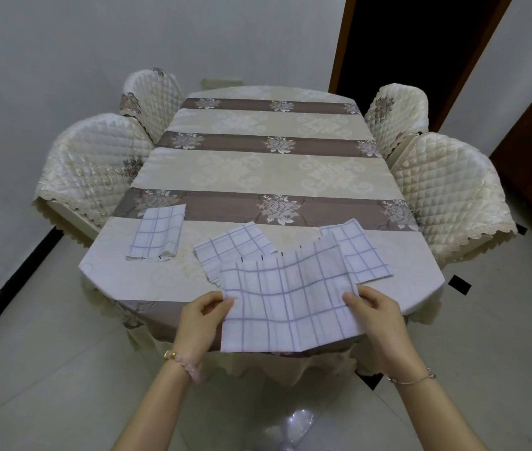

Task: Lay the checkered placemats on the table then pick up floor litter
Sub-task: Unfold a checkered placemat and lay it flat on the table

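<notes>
The placemat-laying step is in hand, and the floor litter is not yet dealt with. The left hand [203,320] and the right hand [378,323] each pinch a side edge of a white cloth placemat with blue-grey check lines [287,304], thumbs on top. It sags between them over the near edge of the table [258,170], which is draped in a cream-and-brown striped floral cloth.

Three more mats lie on the table's near end. A folded checkered placemat [157,234] is at the left. A middle checkered placemat [232,245] is partly under the held one. A right checkered placemat [359,252] is just behind the held mat's right corner.

The next move, as I judge it, is to pull the held mat taut and lay it flat at its own place, apart from the others. A crumpled clear plastic piece [294,424] on the tiled floor looks like litter for later.
</notes>
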Available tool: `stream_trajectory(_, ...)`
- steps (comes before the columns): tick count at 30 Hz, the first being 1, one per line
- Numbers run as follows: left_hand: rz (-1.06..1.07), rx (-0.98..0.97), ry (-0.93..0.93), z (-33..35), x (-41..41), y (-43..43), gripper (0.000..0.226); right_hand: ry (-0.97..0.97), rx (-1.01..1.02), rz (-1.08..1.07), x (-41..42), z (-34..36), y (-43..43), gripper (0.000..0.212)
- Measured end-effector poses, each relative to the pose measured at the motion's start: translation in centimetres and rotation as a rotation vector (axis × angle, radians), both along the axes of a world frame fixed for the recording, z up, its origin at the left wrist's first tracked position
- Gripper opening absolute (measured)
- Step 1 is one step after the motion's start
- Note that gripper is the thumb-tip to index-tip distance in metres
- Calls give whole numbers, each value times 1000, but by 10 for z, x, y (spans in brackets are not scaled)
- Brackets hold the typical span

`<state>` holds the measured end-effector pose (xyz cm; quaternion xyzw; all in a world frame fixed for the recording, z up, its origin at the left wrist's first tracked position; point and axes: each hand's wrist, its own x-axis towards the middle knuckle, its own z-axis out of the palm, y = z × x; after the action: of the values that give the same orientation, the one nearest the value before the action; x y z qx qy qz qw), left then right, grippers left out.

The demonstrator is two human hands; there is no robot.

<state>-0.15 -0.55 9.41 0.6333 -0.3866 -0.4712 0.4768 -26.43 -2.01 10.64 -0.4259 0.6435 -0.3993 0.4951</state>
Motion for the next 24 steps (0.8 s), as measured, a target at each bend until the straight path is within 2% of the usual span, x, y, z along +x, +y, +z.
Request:
stream_trajectory(2, 28, 61, 61, -6, 6, 1, 11, -7, 8, -30, -7, -3, -6, 24)
stream_trajectory(4, 24, 113, 91, -12, 7, 0, 5, -20, 2, -12, -10, -3, -10, 36)
stream_trajectory(6, 23, 132, -29, -16, 5, -4, 20, -21, -12, 36, -11, 1, -14, 42)
stream_trajectory(9, -44, 8, -227, -5, 0, -17, 49, 17, -16, 182, -10, 13, -22, 26)
stream_trajectory(11, -190, -79, -264, 9, -7, -31, 62, 32, -4, 311, -10, 21, -27, 17)
stream_trajectory(13, -342, -99, -248, 24, -15, -47, 74, 43, 13, 413, -11, 27, -32, 19)
stream_trajectory(15, -441, -75, -214, 34, -25, -62, 75, 64, 37, 491, -12, 33, -36, 20)
stream_trajectory(17, -523, -9, -120, 38, -32, -73, 72, 58, 63, 549, -15, 38, -39, 22)
stream_trajectory(20, -623, 131, 43, 36, -34, -78, 84, 31, 101, 624, -21, 45, -44, 23)
stream_trajectory(21, -652, 163, 68, 34, -34, -78, 76, 37, 108, 642, -24, 46, -45, 23)
stream_trajectory(24, -640, 128, 101, 30, -39, -74, 28, 48, 105, 601, -28, 47, -49, 21)
